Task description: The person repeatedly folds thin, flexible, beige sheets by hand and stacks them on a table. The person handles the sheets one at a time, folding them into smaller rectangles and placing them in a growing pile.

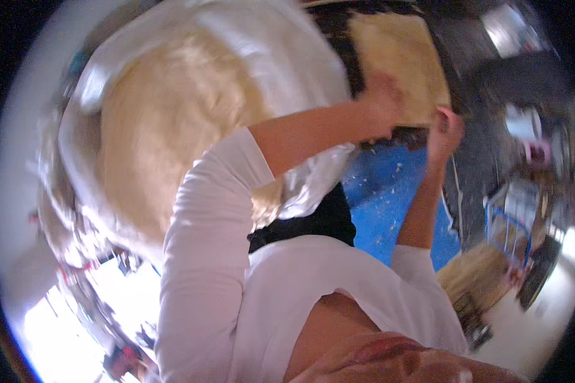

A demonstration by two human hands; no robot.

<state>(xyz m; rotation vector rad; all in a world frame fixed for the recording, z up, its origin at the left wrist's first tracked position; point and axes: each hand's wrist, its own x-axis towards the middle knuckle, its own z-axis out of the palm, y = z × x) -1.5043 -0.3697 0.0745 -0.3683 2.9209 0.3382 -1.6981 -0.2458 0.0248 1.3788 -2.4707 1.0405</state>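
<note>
A flat beige sheet (405,52), its material unclear through the blur, lies on a dark surface. My left hand (385,103) is at its near left edge, too blurred to show how the fingers are set. At the sheet's near right corner, the curled fingers of my right hand (446,129) appear to pinch the edge. Left of the sheet, under my left forearm, a large whitish plastic wrapping or bag (302,62) surrounds a big mass of beige material (167,124).
Below the sheet is a blue surface (388,206) dotted with small pale scraps. A blue metal frame (508,227) stands at the right, near a beige mass (474,273). Dark floor (484,158) runs along the right side, with blurred pale objects beyond.
</note>
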